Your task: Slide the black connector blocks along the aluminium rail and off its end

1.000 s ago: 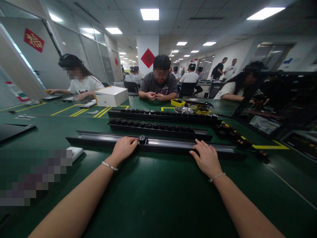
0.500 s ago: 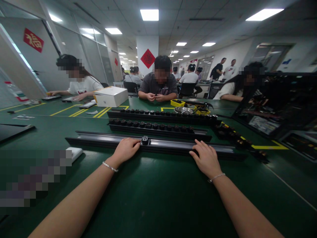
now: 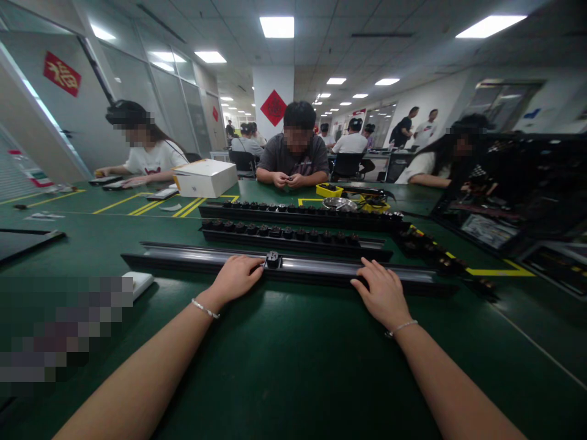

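Front rail [image 3: 305, 266]: long black channel lying crosswise on the green table [image 3: 293, 354], nearest the wearer; open side up, apparently so that its bright groove can take parts from above.
White box [image 3: 206, 178]: stands beyond the rail's left half, out of the hands' way; lid seemingly down, contents hidden.
Middle rail [image 3: 293, 242]: behind and roughly parallel to the front rail, bearing a row of round-topped dark modules [image 3: 263, 230].
Far rail [image 3: 300, 219]: behind the middle one, similarly loaded; individual parts too small to tell.
Left hand [image 3: 236, 275]: laid over the near side of the front rail, fingertips at the module's left flank, presumably to push or steady it; whether they pinch it cannot be told.
Single module [image 3: 273, 259]: seated upright in the front rail's groove, just left of mid-length, between the hands.
Yellow tray [image 3: 329, 193]: beyond the far rail; dark small parts inside, not identifiable.
Metal dish [image 3: 339, 201]: just beside the tray, round and shiny; contents unclear.
Right hand [image 3: 378, 281]: fingers spread and unclenched across the front rail, well apart from the module, probably bracing the channel against sliding.
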Motion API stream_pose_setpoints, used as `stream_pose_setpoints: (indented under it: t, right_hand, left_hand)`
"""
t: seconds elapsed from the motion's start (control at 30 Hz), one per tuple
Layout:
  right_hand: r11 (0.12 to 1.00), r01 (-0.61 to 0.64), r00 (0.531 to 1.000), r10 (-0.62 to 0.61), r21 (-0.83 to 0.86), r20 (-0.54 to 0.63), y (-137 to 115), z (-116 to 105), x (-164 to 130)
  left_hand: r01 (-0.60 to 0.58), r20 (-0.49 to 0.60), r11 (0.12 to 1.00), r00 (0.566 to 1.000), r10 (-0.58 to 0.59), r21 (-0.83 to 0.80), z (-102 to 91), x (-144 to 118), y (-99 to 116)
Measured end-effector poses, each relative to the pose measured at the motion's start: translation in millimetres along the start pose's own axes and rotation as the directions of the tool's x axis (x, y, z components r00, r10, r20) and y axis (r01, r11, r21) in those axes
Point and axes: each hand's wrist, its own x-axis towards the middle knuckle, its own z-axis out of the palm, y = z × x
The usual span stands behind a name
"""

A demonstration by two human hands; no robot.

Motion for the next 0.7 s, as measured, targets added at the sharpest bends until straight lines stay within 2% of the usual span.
stream_pose_setpoints:
  t: [0.7]
  right_hand:
    - [1.0, -0.026, 0.999, 0.026, 0.008, 0.022, -3.4, -2.6, 0.2]
  left_hand:
    - [-0.077, 0.009, 0.995, 0.997, 0.077, 0.068, 4.1, -1.2, -4.1]
